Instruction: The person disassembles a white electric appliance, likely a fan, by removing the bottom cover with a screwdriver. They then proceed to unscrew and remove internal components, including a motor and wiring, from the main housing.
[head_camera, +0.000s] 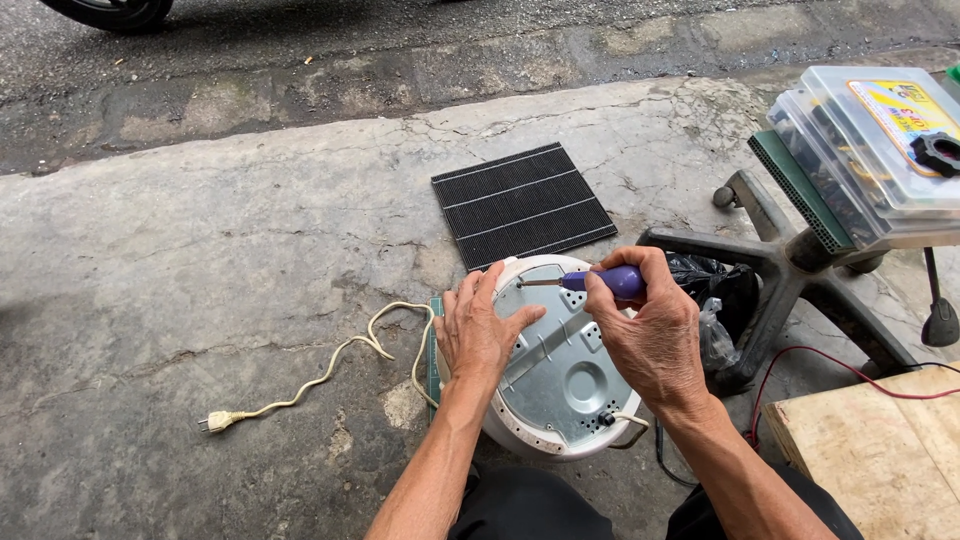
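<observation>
The upturned white cooker (560, 400) is steadied by the left hand (480, 330), spread flat; a purple-handled screwdriver (600, 282) is gripped by the right hand (650, 335), seemingly at a rim screw.

Both forearms are bare, with no sleeves, watch or bracelet in sight. The left hand (482, 335) and right hand (648, 335) wear no gloves or rings. Black trousers (530, 505) cover the knees below the forearms.

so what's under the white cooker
A green mat edge shows at the cooker's left, on the concrete. The rest beneath is hidden by the cooker and the person's legs.
</observation>
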